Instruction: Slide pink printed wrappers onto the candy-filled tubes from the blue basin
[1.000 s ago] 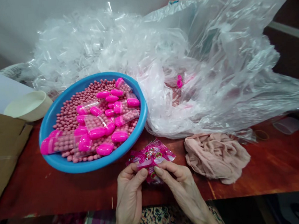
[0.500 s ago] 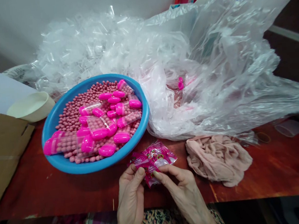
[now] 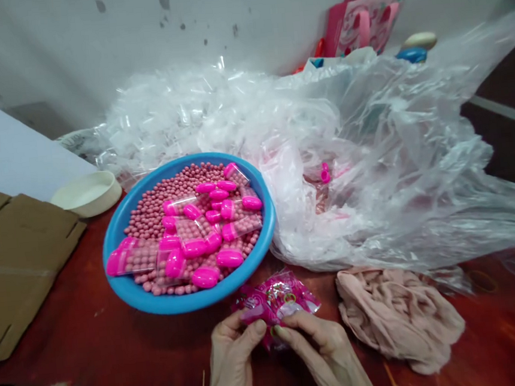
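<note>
Both my hands pinch a crumpled pink printed wrapper packet (image 3: 276, 302) at the table's near edge, my left hand (image 3: 233, 357) on its left side and my right hand (image 3: 321, 355) on its right. Just beyond them sits a blue plastic basin (image 3: 190, 301) full of dusky pink beads (image 3: 147, 223). Among the beads lie several transparent tubes with bright pink capsule ends, one of them (image 3: 194, 248) near the basin's front. A beige crumpled cloth (image 3: 399, 319) lies to the right of my right hand.
A large transparent plastic bag (image 3: 372, 165) with a heap of transparent tubes (image 3: 165, 117) fills the back of the red-brown table (image 3: 89, 334). Flattened cardboard (image 3: 19, 256) and a cream bowl (image 3: 87, 193) are at left; a pink tote bag (image 3: 360, 22) stands behind.
The view has tilted upward, so everything sits lower in the picture and more of the wall shows. My hands stay pinching the packet and have shifted little on it.
</note>
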